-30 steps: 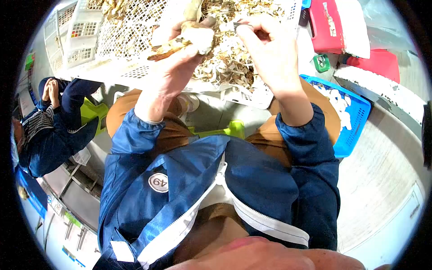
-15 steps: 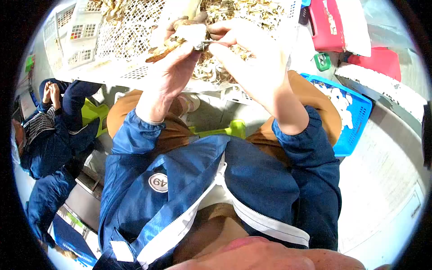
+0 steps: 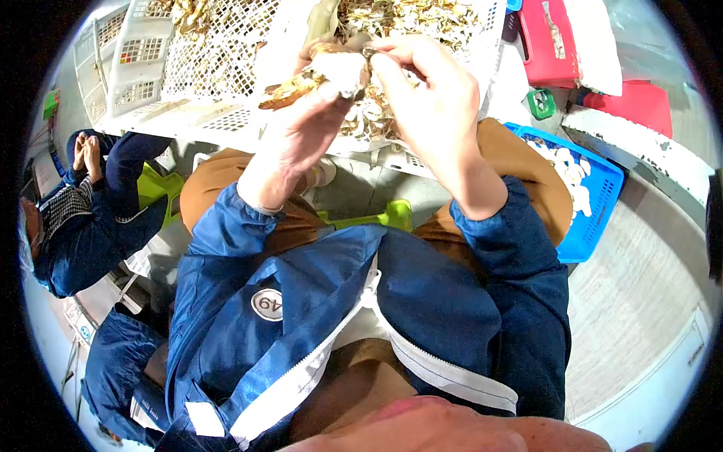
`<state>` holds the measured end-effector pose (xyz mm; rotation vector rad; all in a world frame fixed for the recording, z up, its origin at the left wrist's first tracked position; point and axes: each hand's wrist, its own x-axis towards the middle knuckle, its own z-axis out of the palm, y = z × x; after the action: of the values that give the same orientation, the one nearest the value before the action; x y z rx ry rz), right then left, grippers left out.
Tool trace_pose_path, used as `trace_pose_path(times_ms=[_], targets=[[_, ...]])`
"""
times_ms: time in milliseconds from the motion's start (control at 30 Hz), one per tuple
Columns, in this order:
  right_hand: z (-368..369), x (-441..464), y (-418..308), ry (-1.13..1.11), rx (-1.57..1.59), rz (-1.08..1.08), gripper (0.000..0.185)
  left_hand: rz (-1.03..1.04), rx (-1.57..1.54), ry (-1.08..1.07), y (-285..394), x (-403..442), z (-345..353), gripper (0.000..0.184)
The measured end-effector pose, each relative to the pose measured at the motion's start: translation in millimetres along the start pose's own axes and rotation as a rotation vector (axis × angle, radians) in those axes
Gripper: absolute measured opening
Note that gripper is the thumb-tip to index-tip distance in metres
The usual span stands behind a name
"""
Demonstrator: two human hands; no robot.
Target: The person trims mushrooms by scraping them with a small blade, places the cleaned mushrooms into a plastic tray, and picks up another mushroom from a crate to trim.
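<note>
A pale mushroom-like piece [image 3: 343,69] with a brown, ragged end pointing left is held by my left hand [image 3: 305,124], whose fingers are closed round it. My right hand [image 3: 433,87] is pinched at the right side of the piece, on a small dark tool [image 3: 368,52] that is mostly hidden by the fingers. Both hands are above a white perforated crate [image 3: 218,45]. Thin pale and brown scraps [image 3: 444,21] lie in the crate behind and under the hands.
A blue basket [image 3: 602,203] with white pieces stands at the right, near a green container [image 3: 541,104] and red containers [image 3: 548,45]. A green stool [image 3: 395,216] shows between my knees. A co-worker [image 3: 90,218] sits at the left; another person's clothing [image 3: 120,361] shows below.
My right hand has come left to the piece since the first frame. My left hand and the piece have shifted slightly right. At lower left, another person has come into view.
</note>
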<state>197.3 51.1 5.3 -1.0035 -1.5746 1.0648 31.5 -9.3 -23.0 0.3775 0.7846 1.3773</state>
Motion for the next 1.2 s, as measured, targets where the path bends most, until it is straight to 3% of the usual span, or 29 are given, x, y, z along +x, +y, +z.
trace_pose_path(times_ms=[67, 200, 233, 333, 433, 567, 633, 833, 933, 1033, 1133, 1200], targets=[[-6.1, 6.9, 5.3, 0.001, -0.043, 0.068, 0.006, -0.107, -0.050, -0.002, 1.5, -5.3, -5.2, 0.062], [-23.5, 18.6, 10.0, -0.089, -0.269, -0.201, 0.011, 0.061, 0.183, 0.014, 13.6, 7.6, -1.9, 0.055], [-22.0, 16.4, 9.2, -0.117, -0.306, -0.186, 0.014, 0.136, 0.264, 0.030, 11.3, 10.1, -0.8, 0.055], [-19.9, 14.7, 2.7, -0.173, -0.297, -0.253, 0.013, 0.182, 0.639, 0.054, 14.7, 9.5, -6.0, 0.058], [-17.6, 15.0, 7.3, -0.244, -0.218, -0.252, 0.013, 0.395, 1.016, 0.090, 12.9, 12.5, -9.4, 0.051], [-14.1, 10.1, 11.9, -0.279, -0.263, -0.260, 0.012, 0.425, 1.422, 0.065, 17.7, 4.2, 0.6, 0.054], [-13.5, 6.4, 2.8, -0.349, -0.446, -0.155, 0.011, 0.475, 1.408, 0.034, 14.3, 5.5, 1.4, 0.052], [-6.7, 0.7, 13.9, -0.266, -0.453, -0.210, 0.016, 0.553, 1.412, 0.028, 13.3, 3.1, 12.2, 0.049], [-7.5, -1.9, 6.9, -0.330, -0.518, -0.069, 0.016, 0.568, 1.462, 0.037, 13.3, 3.4, 9.8, 0.051], [-9.7, -2.8, 14.1, -0.341, -0.585, -0.272, 0.016, 0.573, 1.486, 0.013, 14.8, 3.0, 12.0, 0.052], [-7.1, 0.1, 9.6, -0.310, -0.512, -0.119, 0.018, 0.454, 1.375, 0.042, 13.7, 2.0, 9.8, 0.051], [-5.7, -1.5, 14.1, -0.303, -0.424, -0.129, 0.019, 0.484, 1.381, 0.038, 16.1, 2.7, 5.4, 0.051]])
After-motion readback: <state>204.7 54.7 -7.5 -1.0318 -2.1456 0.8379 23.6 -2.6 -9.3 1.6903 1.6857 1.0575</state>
